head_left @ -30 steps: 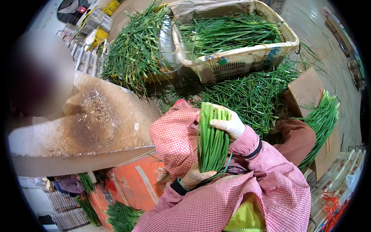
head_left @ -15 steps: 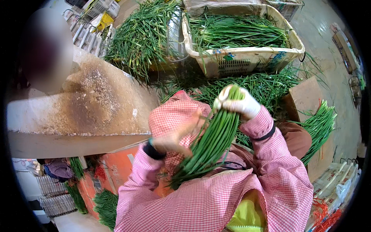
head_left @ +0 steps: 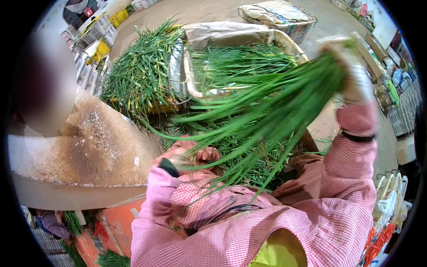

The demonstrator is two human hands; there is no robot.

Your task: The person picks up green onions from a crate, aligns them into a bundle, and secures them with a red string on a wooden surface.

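Observation:
My right hand (head_left: pixel 348 66), in a pale glove and blurred by motion, is raised at the right, closed round the stalk end of a large bunch of garlic chives (head_left: pixel 284 102). From it the long green blades fan out to the left and down, partly covering the crate behind. Lower at the left, my left hand (head_left: pixel 180 158) is close to the blade tips, in front of my checked-cloth-covered knee. Its fingers are smeared, and whether they touch the blades cannot be seen.
A white plastic crate (head_left: pixel 188 75) of chives stands ahead, beside a heap of loose chives (head_left: pixel 138 71). More chives (head_left: pixel 249 164) lie below the crate. A stained pale slab (head_left: pixel 102 138) is at my left, a covered box (head_left: pixel 278 18) behind, red ties (head_left: pixel 379 244) at lower right.
My right hand has swung up and right with the bunch, whose blades now spread out wide. The left hand has moved away to the left. The view has shifted right.

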